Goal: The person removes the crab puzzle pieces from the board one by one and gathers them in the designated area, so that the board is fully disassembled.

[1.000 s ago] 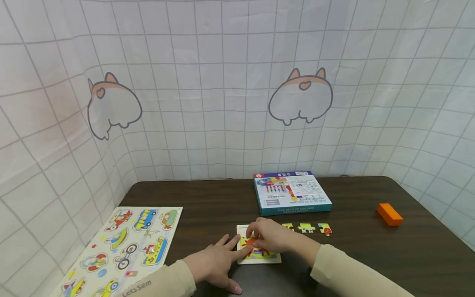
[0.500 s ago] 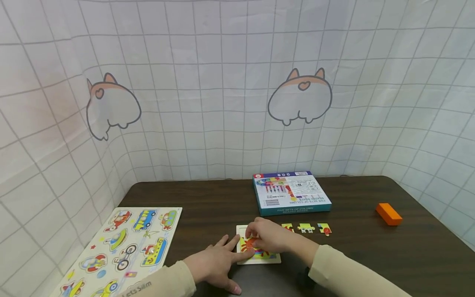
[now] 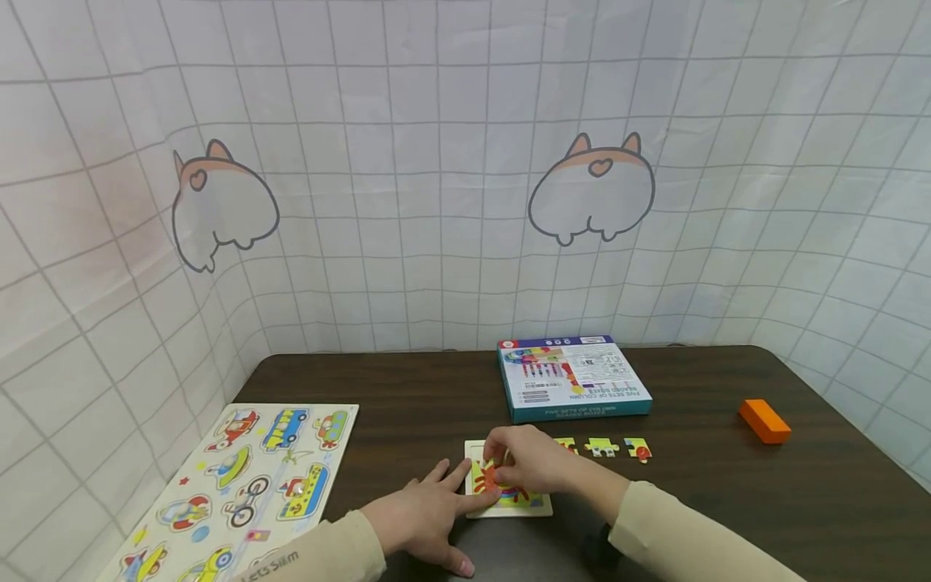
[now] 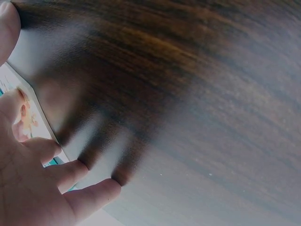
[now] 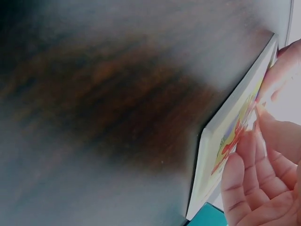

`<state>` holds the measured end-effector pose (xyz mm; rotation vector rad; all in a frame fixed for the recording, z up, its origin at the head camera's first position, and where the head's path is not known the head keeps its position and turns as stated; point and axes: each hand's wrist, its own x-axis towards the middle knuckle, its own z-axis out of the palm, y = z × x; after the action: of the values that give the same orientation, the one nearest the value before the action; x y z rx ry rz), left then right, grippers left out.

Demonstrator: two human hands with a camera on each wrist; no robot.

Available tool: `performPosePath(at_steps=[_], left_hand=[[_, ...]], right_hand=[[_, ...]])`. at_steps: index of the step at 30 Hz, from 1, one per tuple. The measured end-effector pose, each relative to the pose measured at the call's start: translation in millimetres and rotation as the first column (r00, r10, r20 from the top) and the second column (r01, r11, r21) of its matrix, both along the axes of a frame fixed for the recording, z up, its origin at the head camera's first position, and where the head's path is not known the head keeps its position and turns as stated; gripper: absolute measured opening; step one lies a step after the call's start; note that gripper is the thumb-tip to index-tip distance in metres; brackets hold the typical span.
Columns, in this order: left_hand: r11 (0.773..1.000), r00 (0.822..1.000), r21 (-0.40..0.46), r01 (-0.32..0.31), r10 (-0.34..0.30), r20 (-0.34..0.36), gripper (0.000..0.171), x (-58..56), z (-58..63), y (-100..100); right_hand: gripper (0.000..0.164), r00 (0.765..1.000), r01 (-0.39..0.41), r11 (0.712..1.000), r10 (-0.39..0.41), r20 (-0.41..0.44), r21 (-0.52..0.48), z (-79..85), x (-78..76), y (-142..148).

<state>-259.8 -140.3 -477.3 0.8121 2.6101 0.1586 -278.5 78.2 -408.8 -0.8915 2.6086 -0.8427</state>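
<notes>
A small jigsaw puzzle in a white frame (image 3: pixel 544 512) lies on the table, with a red sun on a yellow ground. My left hand (image 3: pixel 425 513) rests with spread fingers at the frame's left side, its index finger reaching over the picture. Over the upper part of the puzzle, my right hand (image 3: pixel 534 462) pinches a puzzle piece (image 5: pixel 256 116) between thumb and fingers. Only a thin pale edge of that piece shows in the right wrist view; the hand hides most of it. Beyond the right wrist lie loose puzzle pieces (image 3: pixel 601 447) in a row.
Behind the puzzle sits a flat teal-edged box (image 3: pixel 578 380). An orange block (image 3: pixel 764 421) is at the right. On the left lies a large white board (image 3: pixel 262 453) with vehicle pictures, partly under the left sleeve. A white gridded curtain (image 3: pixel 465 267) surrounds the dark table (image 3: pixel 407 388).
My right thumb and fingers shift slightly over the sun picture, and the visible part of the red area changes. My left hand stays where it was. The loose pieces have not moved.
</notes>
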Motion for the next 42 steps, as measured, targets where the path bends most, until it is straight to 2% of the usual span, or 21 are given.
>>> performPosePath(at_steps=[5, 15, 20, 25, 31, 38, 40, 42], left_hand=[[1.000, 1.000, -0.004, -0.006, 0.006, -0.007, 0.094, 3.8, 5.2, 1], [0.999, 0.999, -0.014, -0.038, 0.038, -0.029, 0.095, 13.9, 15.3, 6], [0.999, 0.999, -0.022, -0.041, 0.041, -0.008, 0.095, 14.8, 18.3, 7], [0.998, 0.999, -0.026, -0.050, 0.050, 0.012, 0.095, 15.7, 21.1, 9], [0.999, 0.999, -0.009, -0.047, 0.048, 0.020, 0.096, 9.2, 14.6, 7], [0.999, 0.999, -0.009, -0.038, 0.038, 0.014, 0.096, 4.6, 7.3, 4], [0.998, 0.998, -0.016, -0.054, 0.054, 0.030, 0.094, 12.6, 22.9, 8], [0.998, 0.998, -0.010, -0.058, 0.059, 0.031, 0.093, 15.0, 25.6, 8]], right_hand=[[0.007, 1.000, -0.002, 0.998, 0.004, 0.023, -0.066, -0.1, -1.7, 0], [0.005, 0.999, 0.036, 0.990, -0.032, 0.032, -0.139, 3.2, -2.5, 11], [0.006, 0.998, 0.066, 0.984, -0.063, 0.026, -0.163, 5.8, -5.3, 34], [0.007, 0.992, 0.124, 0.983, -0.126, -0.008, -0.133, 5.8, -7.9, 67], [0.008, 0.981, 0.187, 0.978, -0.190, -0.028, -0.094, 2.2, -6.1, 106], [0.009, 0.989, 0.143, 0.987, -0.140, 0.036, -0.079, -3.2, 1.1, 123], [0.008, 0.993, 0.117, 0.990, -0.113, 0.043, -0.083, -4.4, 2.4, 123], [0.007, 0.995, 0.099, 0.992, -0.096, 0.039, -0.079, -5.5, 2.4, 122]])
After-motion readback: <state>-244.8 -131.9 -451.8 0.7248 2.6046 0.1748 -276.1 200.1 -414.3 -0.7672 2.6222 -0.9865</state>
